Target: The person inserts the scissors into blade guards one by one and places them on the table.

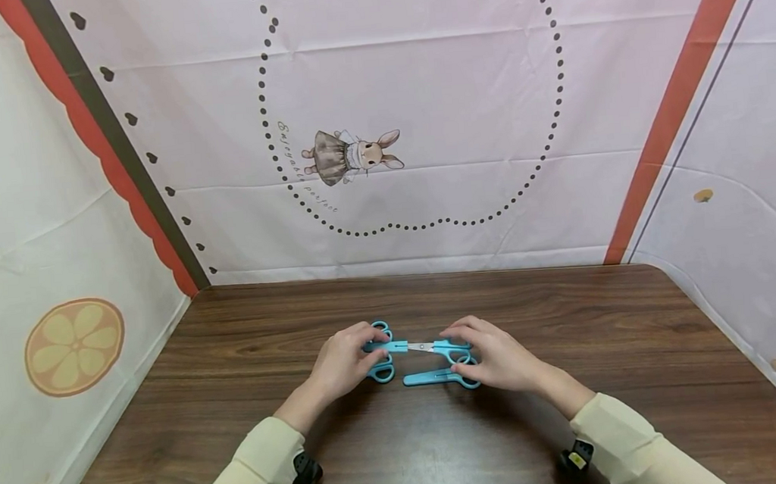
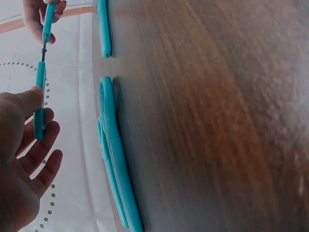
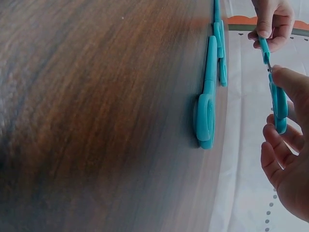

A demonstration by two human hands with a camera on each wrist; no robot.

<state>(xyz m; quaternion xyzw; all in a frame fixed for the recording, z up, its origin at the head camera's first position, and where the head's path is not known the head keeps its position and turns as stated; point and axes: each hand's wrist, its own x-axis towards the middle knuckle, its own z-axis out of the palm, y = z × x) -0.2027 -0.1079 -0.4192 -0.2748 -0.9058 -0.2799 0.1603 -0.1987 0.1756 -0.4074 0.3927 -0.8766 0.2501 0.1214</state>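
Both hands hold one small teal pair of scissors [image 1: 452, 348] just above the table. My left hand [image 1: 348, 363] pinches a teal sheath [image 1: 388, 346] between thumb and fingers, and in the left wrist view the left hand [image 2: 24, 145] holds the sheath [image 2: 39, 96] the same way. My right hand [image 1: 498, 356] pinches the handle end. A short stretch of silver blade [image 1: 422, 346] shows between the two teal parts. In the right wrist view the right hand [image 3: 287, 159] holds the handle end [image 3: 277, 101].
Two more teal scissors lie flat on the wooden table [image 1: 405, 453]: one under my left hand [image 1: 381, 372], one in front of my right hand [image 1: 431, 377]. Printed cloth walls [image 1: 419, 118] close the table at the back and both sides.
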